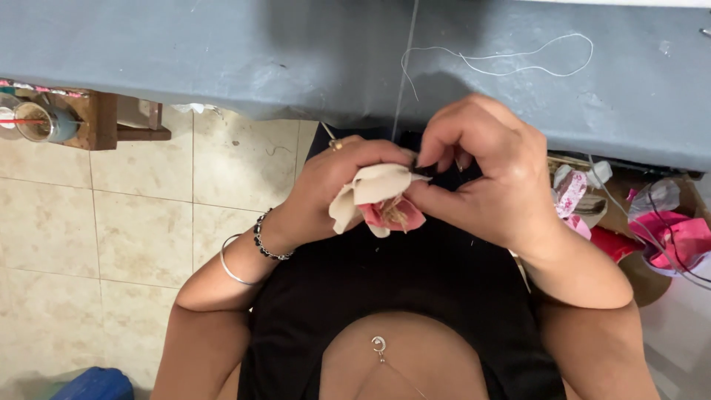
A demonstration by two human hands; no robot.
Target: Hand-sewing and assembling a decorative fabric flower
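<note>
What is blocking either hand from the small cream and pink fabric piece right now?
Nothing visible. The left hand already grips the small cream and pink fabric piece, and the right hand pinches its edge with the fingertips. Both touch it directly, just below the grey cloth-covered table.

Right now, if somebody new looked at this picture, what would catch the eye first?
First, the two hands meeting at the centre: the left hand and the right hand together pinch a small cream and pink fabric piece above the black-clothed lap. Next, a loose white thread curls on the grey table along the top. At the right edge, a box of pink scraps stands out.
</note>
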